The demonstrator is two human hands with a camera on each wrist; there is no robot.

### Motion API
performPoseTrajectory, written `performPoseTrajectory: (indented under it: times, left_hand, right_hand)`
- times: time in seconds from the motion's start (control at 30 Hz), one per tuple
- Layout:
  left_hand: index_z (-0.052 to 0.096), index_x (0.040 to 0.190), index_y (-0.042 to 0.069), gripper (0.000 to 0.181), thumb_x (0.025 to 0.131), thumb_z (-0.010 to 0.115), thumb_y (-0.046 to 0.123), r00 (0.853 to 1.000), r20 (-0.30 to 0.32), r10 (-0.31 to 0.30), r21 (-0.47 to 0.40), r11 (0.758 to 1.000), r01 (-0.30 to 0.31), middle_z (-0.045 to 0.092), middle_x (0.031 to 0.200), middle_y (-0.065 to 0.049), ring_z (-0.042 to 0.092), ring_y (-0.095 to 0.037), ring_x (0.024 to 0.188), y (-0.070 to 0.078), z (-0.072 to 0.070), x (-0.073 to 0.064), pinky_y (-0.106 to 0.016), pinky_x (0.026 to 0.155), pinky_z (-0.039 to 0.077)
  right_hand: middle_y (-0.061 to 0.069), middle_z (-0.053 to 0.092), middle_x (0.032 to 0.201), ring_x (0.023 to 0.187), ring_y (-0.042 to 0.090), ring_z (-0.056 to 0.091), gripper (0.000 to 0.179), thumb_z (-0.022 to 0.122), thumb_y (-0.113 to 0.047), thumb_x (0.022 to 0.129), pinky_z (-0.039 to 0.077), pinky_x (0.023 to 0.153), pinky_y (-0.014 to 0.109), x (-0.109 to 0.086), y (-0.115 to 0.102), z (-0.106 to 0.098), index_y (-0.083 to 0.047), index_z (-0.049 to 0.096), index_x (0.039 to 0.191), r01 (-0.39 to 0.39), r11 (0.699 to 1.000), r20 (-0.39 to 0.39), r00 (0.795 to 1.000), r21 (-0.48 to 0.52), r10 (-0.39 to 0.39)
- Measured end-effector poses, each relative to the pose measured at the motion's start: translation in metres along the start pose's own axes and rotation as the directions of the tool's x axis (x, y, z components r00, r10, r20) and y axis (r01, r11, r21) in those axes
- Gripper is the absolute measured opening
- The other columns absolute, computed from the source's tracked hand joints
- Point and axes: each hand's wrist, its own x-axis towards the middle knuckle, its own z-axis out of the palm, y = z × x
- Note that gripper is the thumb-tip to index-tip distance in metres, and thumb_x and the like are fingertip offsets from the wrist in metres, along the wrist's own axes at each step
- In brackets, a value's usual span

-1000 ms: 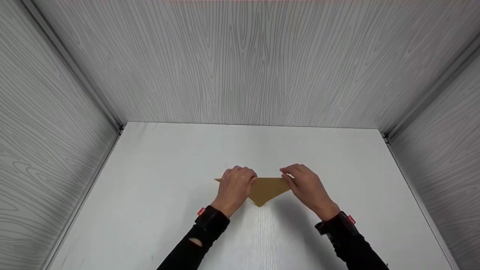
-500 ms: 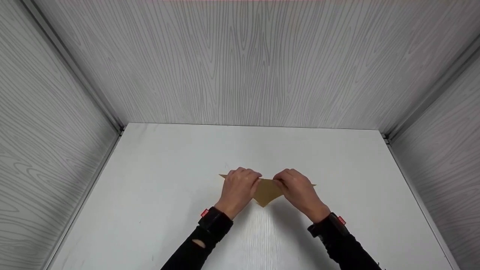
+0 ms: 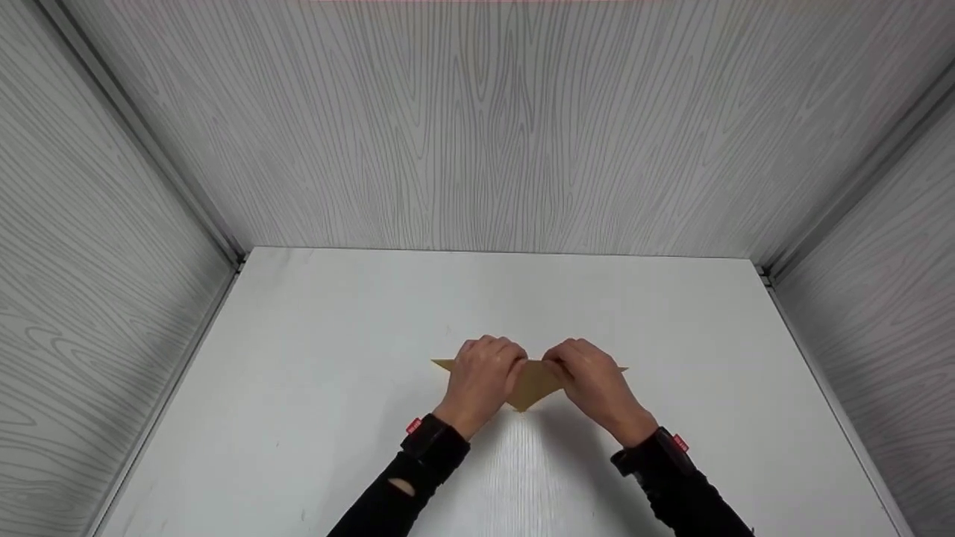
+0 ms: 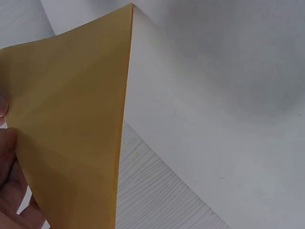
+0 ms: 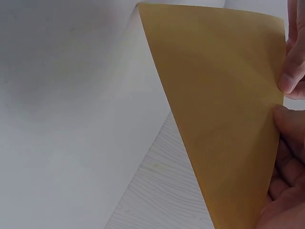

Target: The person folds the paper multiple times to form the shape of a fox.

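Note:
A tan sheet of paper point(image 3: 531, 388), folded into a triangle, is held up over the table with its long edge away from me and one corner pointing toward me. My left hand point(image 3: 483, 379) pinches it by the long edge, left of the middle. Close beside it, my right hand point(image 3: 593, 382) pinches the same edge. Narrow paper tips stick out past both hands. From the left wrist, the folded paper point(image 4: 71, 114) shows a straight crease down its right side. The right wrist view has the paper point(image 5: 214, 100) slightly bowed, fingertips at its right edge.
A white tabletop point(image 3: 336, 321) lies under the hands, with their shadows on it. Grey wood-grain panels enclose it: a back wall point(image 3: 477, 134), a left wall point(image 3: 97, 283) and a right wall point(image 3: 880, 261). Black bands point(image 3: 436, 447) with red tags sit on both wrists.
My right hand has moved left from the paper's right end to near the middle and grips the edge there. My left hand has shifted slightly right along the paper.

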Motion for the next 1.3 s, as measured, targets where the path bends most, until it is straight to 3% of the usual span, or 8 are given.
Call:
performPoseTrajectory:
  times: [0.73,1.07,1.3]
  left_hand:
    - [0.078,0.094,0.019,0.008,0.098,0.075,0.025,0.998,-0.038,0.040,0.037,0.999,-0.038,0.078,0.088,0.004,0.074,-0.016,0.090,-0.0016,-0.0024,-0.0008,-0.038,0.085,0.061]
    - [0.079,0.094,0.018,0.007,0.098,0.076,0.023,1.000,0.003,-0.012,0.027,1.000,0.012,0.078,0.088,0.003,0.074,-0.017,0.090,-0.0045,-0.0060,-0.0033,-0.039,0.086,0.060]
    - [0.079,0.094,0.018,0.007,0.097,0.077,0.024,1.000,0.000,-0.011,0.027,1.000,0.011,0.079,0.088,0.003,0.074,-0.017,0.090,-0.0071,-0.0068,-0.0058,-0.040,0.088,0.061]
  right_hand:
    - [0.002,0.072,0.087,0.079,0.014,0.065,0.013,0.081,-0.005,0.090,0.055,0.068,0.029,-0.0007,-0.0022,-0.0057,-0.010,0.072,0.098,0.011,1.000,-0.019,1.000,0.013,-0.011]
    - [0.002,0.073,0.087,0.080,0.016,0.067,0.007,0.078,-0.010,0.094,0.057,0.068,0.029,-0.0027,0.0021,-0.0076,-0.010,0.073,0.097,0.009,1.000,-0.007,1.000,-0.002,-0.009]
    - [0.002,0.072,0.087,0.079,0.016,0.066,0.008,0.079,-0.009,0.093,0.056,0.067,0.029,-0.0030,0.0023,-0.0073,-0.011,0.073,0.097,0.023,1.000,-0.011,1.000,0.005,-0.023]
